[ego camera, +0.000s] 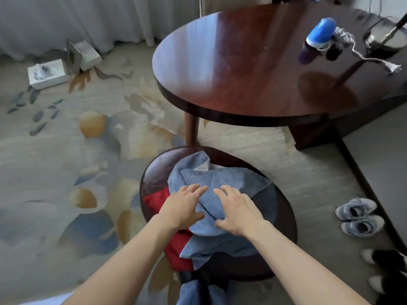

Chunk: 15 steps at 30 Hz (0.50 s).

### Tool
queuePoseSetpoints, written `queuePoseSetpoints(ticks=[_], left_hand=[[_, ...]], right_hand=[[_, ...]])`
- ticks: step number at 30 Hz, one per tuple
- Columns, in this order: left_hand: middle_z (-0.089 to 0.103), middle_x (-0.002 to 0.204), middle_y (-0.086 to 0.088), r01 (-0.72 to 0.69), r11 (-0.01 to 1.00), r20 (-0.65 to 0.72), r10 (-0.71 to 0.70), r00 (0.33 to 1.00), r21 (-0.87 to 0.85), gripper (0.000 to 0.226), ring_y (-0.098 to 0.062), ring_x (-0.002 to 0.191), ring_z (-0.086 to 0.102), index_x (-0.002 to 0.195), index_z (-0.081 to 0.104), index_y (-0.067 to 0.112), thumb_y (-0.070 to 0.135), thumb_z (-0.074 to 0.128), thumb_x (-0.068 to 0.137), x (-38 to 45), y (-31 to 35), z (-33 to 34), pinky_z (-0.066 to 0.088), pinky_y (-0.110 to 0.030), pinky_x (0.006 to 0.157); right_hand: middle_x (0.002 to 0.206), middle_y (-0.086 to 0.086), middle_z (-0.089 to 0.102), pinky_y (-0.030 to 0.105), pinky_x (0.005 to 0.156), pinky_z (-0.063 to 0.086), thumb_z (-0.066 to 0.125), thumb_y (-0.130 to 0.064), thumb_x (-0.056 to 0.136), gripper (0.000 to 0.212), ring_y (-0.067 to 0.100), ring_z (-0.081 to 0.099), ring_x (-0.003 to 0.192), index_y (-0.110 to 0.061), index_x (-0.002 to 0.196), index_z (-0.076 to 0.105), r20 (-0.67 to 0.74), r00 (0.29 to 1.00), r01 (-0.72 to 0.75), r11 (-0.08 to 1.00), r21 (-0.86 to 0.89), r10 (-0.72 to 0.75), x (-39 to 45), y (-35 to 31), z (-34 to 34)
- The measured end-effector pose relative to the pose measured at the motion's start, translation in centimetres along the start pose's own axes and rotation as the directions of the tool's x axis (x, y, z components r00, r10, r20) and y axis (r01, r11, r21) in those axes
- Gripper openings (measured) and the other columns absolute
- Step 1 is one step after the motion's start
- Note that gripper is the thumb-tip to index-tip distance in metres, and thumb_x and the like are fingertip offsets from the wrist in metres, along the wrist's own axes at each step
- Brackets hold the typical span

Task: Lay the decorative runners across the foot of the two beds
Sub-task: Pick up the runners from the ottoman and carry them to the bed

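Note:
A crumpled blue runner lies heaped on a round dark wooden chair seat at the bottom centre. Red fabric shows under its left side. My left hand rests on the left part of the blue heap, fingers spread and slightly bent. My right hand rests on the right part in the same way, thumb reaching toward a fold. Neither hand visibly grips the cloth. More blue fabric hangs below the chair's near edge. No bed is in view.
A round dark wooden table stands just beyond the chair, with a blue device and a lamp base on it. White boxes lie on the patterned carpet at left. Pairs of shoes sit at right.

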<state>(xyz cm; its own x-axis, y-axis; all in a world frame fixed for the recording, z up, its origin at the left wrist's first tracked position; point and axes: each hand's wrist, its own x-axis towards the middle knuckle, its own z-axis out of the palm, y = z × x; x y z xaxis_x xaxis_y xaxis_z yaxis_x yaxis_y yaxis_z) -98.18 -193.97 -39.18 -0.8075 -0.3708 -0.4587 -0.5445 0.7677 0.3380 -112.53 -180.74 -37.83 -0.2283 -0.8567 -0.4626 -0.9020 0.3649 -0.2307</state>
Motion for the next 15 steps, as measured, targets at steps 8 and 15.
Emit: queuePoseSetpoints(ticks=[8, 15], left_hand=[[0.022, 0.154, -0.001, 0.032, 0.992, 0.081, -0.042, 0.996, 0.126, 0.097, -0.023, 0.134, 0.032, 0.156, 0.008, 0.023, 0.032, 0.064, 0.078, 5.1, -1.6, 8.5, 0.054, -0.035, 0.085], [0.055, 0.110, 0.001, 0.066, 0.996, -0.003, -0.066, 0.998, 0.055, 0.048, -0.020, 0.100, 0.053, 0.134, 0.047, 0.019, 0.010, 0.054, 0.088, 7.5, -3.0, 13.3, 0.047, -0.031, 0.073]], right_hand=[[0.163, 0.011, 0.007, 0.049, 0.113, 0.030, 0.072, -0.036, 0.080, 0.103, 0.030, 0.014, 0.148, -0.026, 0.156, 0.004, 0.118, 0.992, 0.070, 0.983, -0.171, -0.050, 6.8, 2.8, 6.6], [0.131, 0.010, 0.042, 0.047, 0.086, 0.044, 0.070, -0.023, 0.079, 0.063, 0.031, 0.046, 0.111, -0.023, 0.133, 0.039, 0.069, 0.997, 0.061, 0.967, -0.249, -0.045, 9.8, 2.5, 11.6]])
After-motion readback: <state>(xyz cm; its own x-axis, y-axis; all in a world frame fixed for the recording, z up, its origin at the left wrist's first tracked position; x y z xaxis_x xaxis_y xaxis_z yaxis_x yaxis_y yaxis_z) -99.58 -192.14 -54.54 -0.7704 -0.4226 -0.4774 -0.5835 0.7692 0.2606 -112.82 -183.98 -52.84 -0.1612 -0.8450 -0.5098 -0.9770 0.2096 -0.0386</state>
